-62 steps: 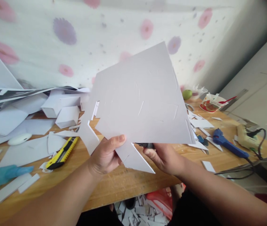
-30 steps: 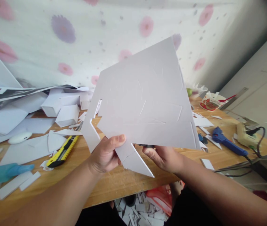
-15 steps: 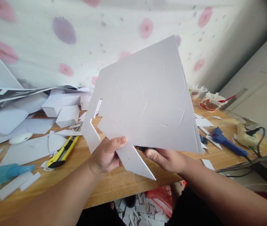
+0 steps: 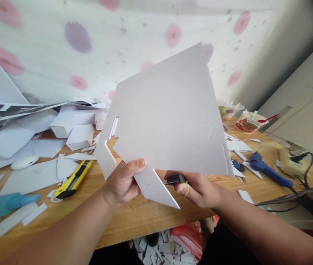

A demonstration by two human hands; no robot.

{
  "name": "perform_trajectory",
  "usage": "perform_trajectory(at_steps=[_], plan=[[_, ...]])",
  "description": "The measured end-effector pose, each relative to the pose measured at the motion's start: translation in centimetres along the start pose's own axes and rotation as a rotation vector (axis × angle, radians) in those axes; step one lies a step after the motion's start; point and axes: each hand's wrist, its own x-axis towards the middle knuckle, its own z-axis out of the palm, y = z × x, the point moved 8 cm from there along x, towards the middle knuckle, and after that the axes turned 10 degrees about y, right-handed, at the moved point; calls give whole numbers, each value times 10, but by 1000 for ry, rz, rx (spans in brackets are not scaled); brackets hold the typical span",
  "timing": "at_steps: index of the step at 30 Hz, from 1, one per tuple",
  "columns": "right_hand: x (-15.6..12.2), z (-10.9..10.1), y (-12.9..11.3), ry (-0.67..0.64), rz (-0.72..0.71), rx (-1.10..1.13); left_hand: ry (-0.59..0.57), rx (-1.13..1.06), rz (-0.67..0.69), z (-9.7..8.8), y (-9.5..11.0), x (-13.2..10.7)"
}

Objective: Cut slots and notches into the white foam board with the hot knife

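A large white foam board sheet (image 4: 167,117) with notched cut-outs on its left and lower edges is held up above the wooden table (image 4: 134,213). My left hand (image 4: 123,182) pinches its lower edge, thumb on the front. My right hand (image 4: 197,189) is closed just under the sheet's bottom edge round a small black tool (image 4: 175,179), whose tip points left toward the cut edge.
A yellow utility knife (image 4: 73,179) lies left of my hands among white offcuts and small white boxes (image 4: 80,136). A blue glue gun (image 4: 268,169), a power strip (image 4: 290,163) with cables and a food cup (image 4: 249,121) sit at the right. A teal object (image 4: 6,205) lies far left.
The sheet has tilted and shifted slightly. My right hand has come down from behind the sheet, so the black tool now shows below its edge.
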Motion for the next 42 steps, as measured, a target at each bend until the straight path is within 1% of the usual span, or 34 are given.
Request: perform_trajectory(at_steps=[2, 5, 9, 12, 18, 24, 31, 36, 38, 42], plan=[[-5, -1, 9, 55, 52, 21, 10, -23, 2, -2, 2, 2], [-8, -4, 16, 113, 76, -35, 20, -42, 4, -3, 2, 3], [-9, -1, 20, 66, 117, -91, 39, -56, -13, -3, -1, 1], [-9, 0, 22, 61, 150, -92, 37, -69, -22, 0, -2, 0], [-4, 1, 18, 72, 80, -114, 24, -75, -11, 4, 1, 0], [-3, 1, 19, 90, 63, -177, 24, -42, -30, 3, -2, 0], [-2, 4, 17, 69, 81, -145, -11, -5, -17, 5, -2, 0], [-5, 11, 20, -13, 167, -17, 6, 16, -15, 0, -3, -1], [-7, 11, 22, -27, 174, 2, 14, 23, -20, -1, -4, -1], [-9, 6, 20, 9, 93, -130, 10, 36, -27, 0, -5, -2]])
